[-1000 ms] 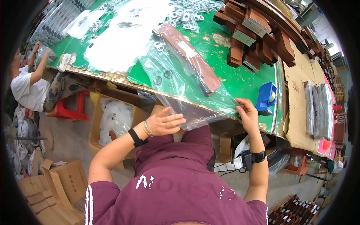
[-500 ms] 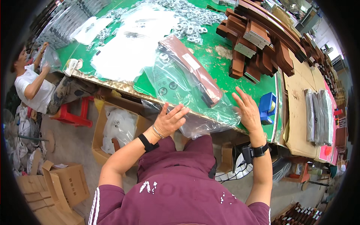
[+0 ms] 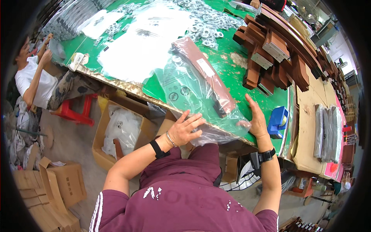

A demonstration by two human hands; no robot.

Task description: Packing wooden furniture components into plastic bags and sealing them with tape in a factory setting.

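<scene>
A brown wooden piece (image 3: 210, 77) with a pale label lies slantwise on the green table, inside a clear plastic bag (image 3: 181, 83). The loose end of the bag droops over the table's front edge. Close to that drooping plastic is my left hand (image 3: 185, 130), its fingers spread; whether they touch the film I cannot tell. My right hand (image 3: 258, 123) stands at the bag's right corner, fingers stretched upward and thumb against the film. Neither hand is closed round anything.
Brown wooden parts (image 3: 270, 50) are stacked at the back right, beyond a blue tape dispenser (image 3: 277, 120). White bags (image 3: 139, 46) and small ring-shaped packets (image 3: 206, 29) cover the far table. Below stands a cardboard box (image 3: 101, 149). A co-worker (image 3: 36, 77) sits at left.
The whole view has shifted, moving the table scene slightly right. My right thumb has come in against the bag's corner, while the left hand stays by the drooping film.
</scene>
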